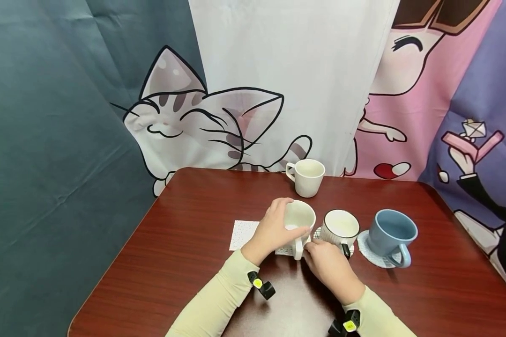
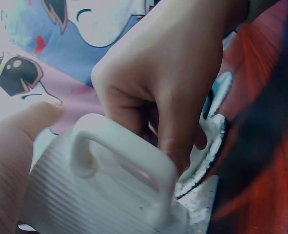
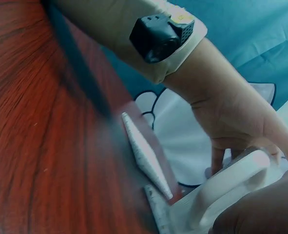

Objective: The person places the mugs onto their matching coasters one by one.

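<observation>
A white ribbed mug (image 1: 300, 215) stands tilted slightly over a square speckled coaster (image 1: 283, 252), its handle toward me. My left hand (image 1: 274, 229) grips this mug, thumb across the near side and fingers around the far rim. Low beside the mug's right side is my right hand (image 1: 331, 262), fingers bent downward near the coaster; in the left wrist view its fingertips are hidden behind the mug handle (image 2: 129, 151), so I cannot tell what they hold. Just right of that hand, a white mug with a black rim (image 1: 341, 224) rests on a round coaster (image 1: 352, 250).
A blue mug (image 1: 388, 234) sits on a round light-blue coaster (image 1: 367, 248) at the right. Another white ribbed mug (image 1: 308, 180) stands near the table's far edge. A second square speckled coaster (image 1: 242, 234) lies left of my left hand. A printed curtain (image 1: 295, 70) hangs behind the table.
</observation>
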`<action>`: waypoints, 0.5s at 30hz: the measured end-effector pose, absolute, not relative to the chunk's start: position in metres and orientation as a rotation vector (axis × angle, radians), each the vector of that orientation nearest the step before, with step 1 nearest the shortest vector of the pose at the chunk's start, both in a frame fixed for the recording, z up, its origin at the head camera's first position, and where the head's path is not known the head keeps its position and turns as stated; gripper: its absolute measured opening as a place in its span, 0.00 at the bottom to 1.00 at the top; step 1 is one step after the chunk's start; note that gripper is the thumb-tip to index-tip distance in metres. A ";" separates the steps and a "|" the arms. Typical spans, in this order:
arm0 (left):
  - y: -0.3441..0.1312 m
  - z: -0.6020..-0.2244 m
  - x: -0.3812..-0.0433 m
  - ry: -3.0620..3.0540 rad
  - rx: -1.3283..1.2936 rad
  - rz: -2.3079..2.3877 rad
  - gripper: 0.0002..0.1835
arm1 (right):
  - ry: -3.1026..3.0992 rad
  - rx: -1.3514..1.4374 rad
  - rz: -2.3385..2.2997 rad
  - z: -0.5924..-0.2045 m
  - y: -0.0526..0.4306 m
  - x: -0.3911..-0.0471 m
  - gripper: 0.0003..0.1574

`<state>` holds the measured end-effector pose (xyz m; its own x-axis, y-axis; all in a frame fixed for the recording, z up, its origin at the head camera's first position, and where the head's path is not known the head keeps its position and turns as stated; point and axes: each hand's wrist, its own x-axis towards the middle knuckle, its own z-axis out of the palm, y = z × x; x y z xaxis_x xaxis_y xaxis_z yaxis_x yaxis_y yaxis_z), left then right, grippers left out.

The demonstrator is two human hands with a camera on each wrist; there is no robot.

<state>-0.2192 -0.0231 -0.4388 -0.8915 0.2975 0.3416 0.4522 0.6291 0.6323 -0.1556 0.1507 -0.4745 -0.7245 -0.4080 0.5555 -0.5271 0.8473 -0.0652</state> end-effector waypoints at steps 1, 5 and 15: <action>-0.025 -0.438 -0.220 -2.637 -0.611 -1.114 0.41 | -2.474 0.687 0.302 -0.473 0.151 -0.155 0.14; -0.032 -0.431 -0.223 -2.604 -0.589 -1.159 0.34 | -2.439 0.703 0.326 -0.462 0.150 -0.152 0.14; -0.044 -0.403 -0.238 -2.562 -0.601 -1.253 0.26 | -2.448 0.618 0.432 -0.429 0.160 -0.147 0.06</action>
<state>-0.2377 -0.0439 -0.4028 -0.8903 0.2610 0.3732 0.4548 0.5512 0.6995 -0.1465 0.1596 -0.4295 -0.7297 -0.3312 0.5982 -0.5161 0.8407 -0.1641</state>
